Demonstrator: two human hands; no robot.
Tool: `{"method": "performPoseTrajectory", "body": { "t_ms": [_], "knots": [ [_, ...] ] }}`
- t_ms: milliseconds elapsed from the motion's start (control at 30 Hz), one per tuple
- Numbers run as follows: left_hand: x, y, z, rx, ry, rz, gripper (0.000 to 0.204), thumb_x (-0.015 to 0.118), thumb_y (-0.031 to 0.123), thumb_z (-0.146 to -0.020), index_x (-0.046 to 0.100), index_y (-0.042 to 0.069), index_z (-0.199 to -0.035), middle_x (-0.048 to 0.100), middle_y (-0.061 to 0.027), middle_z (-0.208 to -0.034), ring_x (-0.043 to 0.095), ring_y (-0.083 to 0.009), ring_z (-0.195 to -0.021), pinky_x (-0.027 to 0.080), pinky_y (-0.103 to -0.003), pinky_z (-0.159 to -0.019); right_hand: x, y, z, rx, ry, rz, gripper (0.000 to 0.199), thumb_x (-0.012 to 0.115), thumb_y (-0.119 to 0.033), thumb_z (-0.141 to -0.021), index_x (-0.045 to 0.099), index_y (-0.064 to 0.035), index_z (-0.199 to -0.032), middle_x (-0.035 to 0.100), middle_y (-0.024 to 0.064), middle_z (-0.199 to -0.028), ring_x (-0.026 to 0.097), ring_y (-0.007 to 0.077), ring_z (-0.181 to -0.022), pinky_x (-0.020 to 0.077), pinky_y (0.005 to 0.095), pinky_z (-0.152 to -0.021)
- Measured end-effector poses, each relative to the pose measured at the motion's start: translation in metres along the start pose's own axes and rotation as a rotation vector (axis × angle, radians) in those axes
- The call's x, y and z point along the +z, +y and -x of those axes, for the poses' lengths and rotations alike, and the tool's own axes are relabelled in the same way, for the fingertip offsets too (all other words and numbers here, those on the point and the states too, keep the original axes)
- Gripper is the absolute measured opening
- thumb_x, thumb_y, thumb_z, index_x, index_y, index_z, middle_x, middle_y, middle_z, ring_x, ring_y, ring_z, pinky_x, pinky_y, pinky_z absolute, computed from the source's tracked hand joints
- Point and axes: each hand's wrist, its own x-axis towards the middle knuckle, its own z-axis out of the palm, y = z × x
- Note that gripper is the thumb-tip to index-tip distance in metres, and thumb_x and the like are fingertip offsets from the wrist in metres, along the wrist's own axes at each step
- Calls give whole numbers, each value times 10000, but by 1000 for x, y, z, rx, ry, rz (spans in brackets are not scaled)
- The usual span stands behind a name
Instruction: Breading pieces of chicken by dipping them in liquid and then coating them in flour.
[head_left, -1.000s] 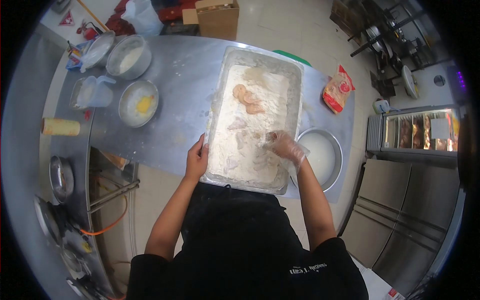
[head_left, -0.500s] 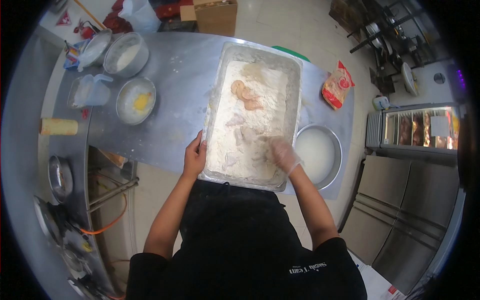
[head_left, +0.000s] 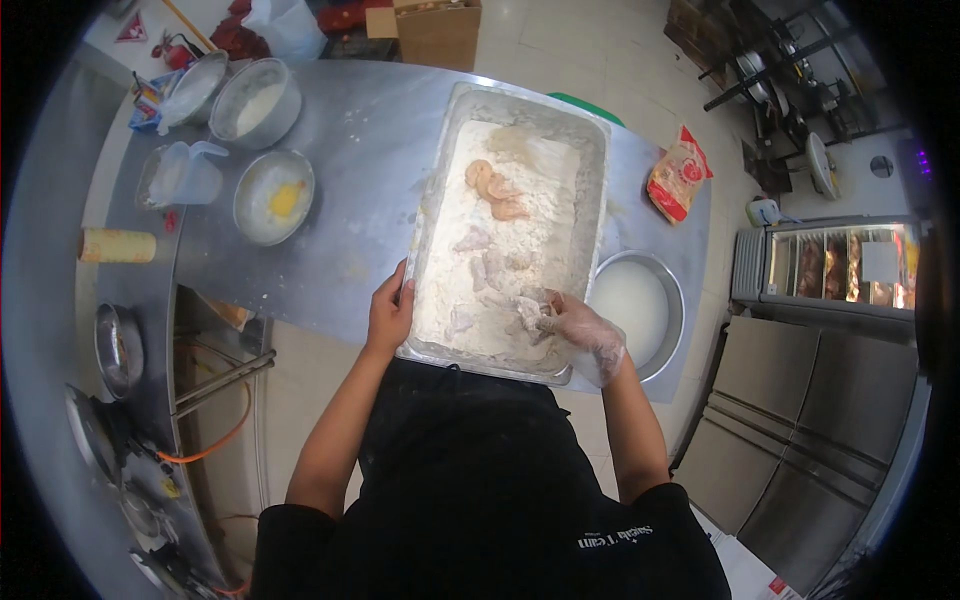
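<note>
A long metal tray [head_left: 437,200] of flour sits mid-frame on the steel bench [head_left: 350,150], its long axis running from the lower centre up toward the top right. The bare left hand [head_left: 389,312] grips the tray's near left rim. The gloved right hand [head_left: 585,335] is closed around a floured chicken piece [head_left: 528,310] at the tray's near end; a second ago it was slightly farther up in the flour.
</note>
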Motion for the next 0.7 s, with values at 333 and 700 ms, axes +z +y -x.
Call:
{"method": "performPoseTrajectory", "body": {
  "t_ms": [333,700],
  "knots": [
    [2,8,-1,12,-11,53,407,490,90,-951,428,-88,-1311,609,-149,-1131,566,-130,-977,440,-241,-852,7,28,-11,-492,235,1000,229,526,-80,-839,577,-31,-1057,648,93,-835,642,249,-768,512,359,-644],
    [2,-2,-2,24,16,21,408,501,93,-945,438,-83,-1307,604,-156,-1147,561,-134,-1007,436,-250,-874,41,53,-33,-660,42,1560,112,492,-165,-844,522,-59,-820,541,117,-660,583,263,-614,476,370,-530]
  ]
}}
